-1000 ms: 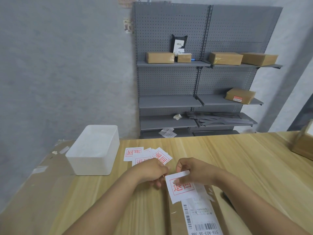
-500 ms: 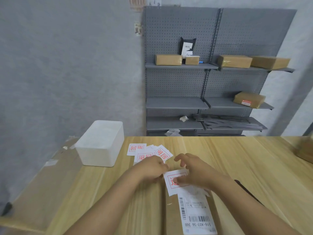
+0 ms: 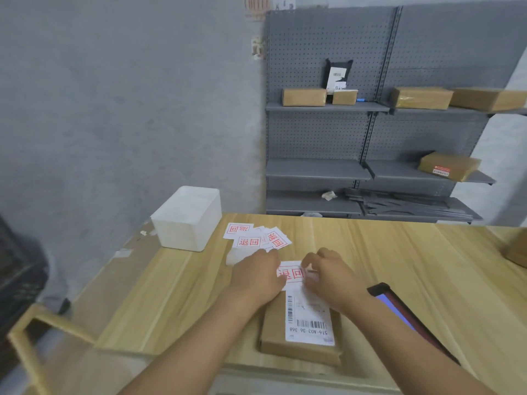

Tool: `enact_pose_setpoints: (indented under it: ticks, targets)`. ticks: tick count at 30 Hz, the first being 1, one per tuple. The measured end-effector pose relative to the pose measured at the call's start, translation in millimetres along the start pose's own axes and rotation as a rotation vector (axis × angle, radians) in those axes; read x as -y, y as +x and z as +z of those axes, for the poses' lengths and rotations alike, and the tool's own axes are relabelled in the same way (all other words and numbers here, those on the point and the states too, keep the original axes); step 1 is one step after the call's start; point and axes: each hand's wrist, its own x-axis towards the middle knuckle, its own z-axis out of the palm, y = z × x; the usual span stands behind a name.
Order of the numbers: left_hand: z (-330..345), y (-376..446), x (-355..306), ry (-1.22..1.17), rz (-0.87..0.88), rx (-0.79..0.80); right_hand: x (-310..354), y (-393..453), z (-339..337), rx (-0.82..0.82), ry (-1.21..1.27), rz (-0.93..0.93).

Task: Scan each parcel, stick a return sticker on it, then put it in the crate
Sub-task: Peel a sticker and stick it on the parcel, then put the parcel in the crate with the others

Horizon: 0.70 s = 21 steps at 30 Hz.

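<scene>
Indoors, wooden table (image 3: pixel 399 260), grey shelving (image 3: pixel 319 169), grey wall (image 3: pixel 128 109)

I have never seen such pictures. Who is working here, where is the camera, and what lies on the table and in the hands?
No machine is here: a person works with two bare hands, and one wide camera worn on the head looks forward and down.

On the light wooden table lies a flat brown cardboard parcel with a white barcode label. The left hand and the right hand are on a white sticker with red characters at the parcel's far end; the right fingers seem to pinch its edge.

Beyond lie loose white and red stickers and a white plastic box. A dark flat device with a lit screen lies right of the parcel.
</scene>
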Motion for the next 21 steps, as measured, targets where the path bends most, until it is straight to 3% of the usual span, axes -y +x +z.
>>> enact_pose_setpoints:
  ticks: [3, 6, 9, 11, 13, 21]
  targets:
    - [5, -9, -6, 0.012, -0.048, 0.026, 5, -10, 8, -0.016, -0.034, -0.013]
    - [3, -20, 11, -0.062, -0.228, 0.101, -10, -22, 5, -0.078, -0.014, 0.167]
    - [7, -34, 21, -0.334, -0.365, 0.25, -18, -35, 3, 0.006, 0.224, 0.369]
    - [10, -43, 18, -0.586, -0.441, 0.324, -14, -41, 3, 0.086, 0.38, 0.397]
    - [10, -49, 18, -0.685, -0.466, 0.294, -6, -43, 3, 0.088, 0.468, 0.363]
    - [-34, -76, 76, -0.68, -0.489, -0.01, 75, -22, 1, 0.0, 0.634, 0.22]
